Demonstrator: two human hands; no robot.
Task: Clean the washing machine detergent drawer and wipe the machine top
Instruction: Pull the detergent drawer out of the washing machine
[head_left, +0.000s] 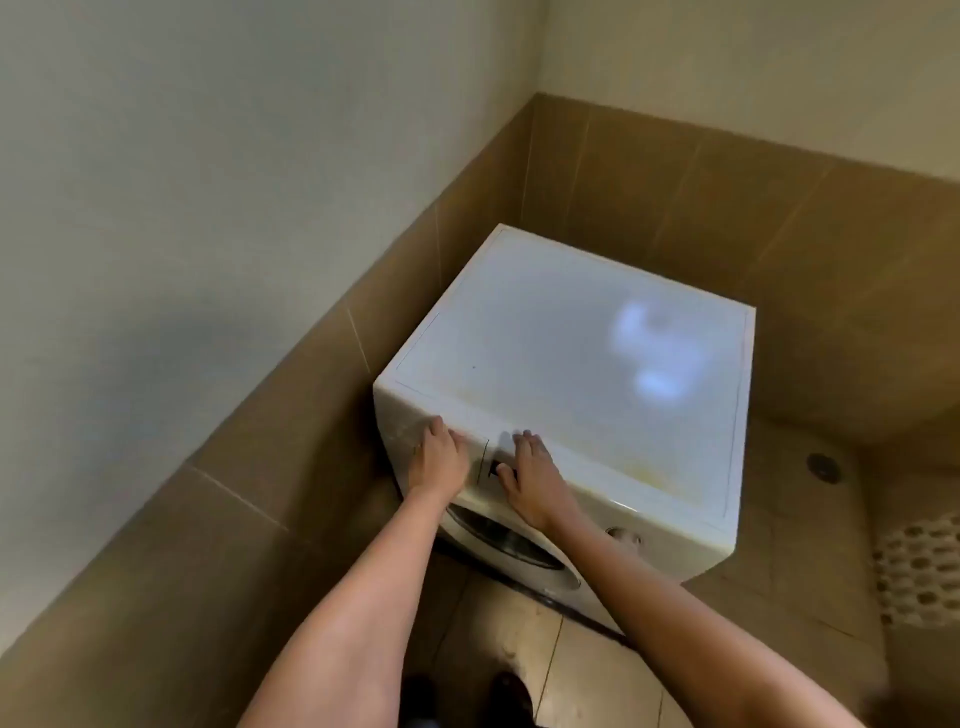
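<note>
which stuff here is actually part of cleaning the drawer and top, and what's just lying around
For the job:
glossy white washing machine top
white detergent drawer front
left hand and right hand, both resting at that drawer

Just about:
round metal floor drain
pebble-patterned mat
dark shoes
brown wall tiles
</note>
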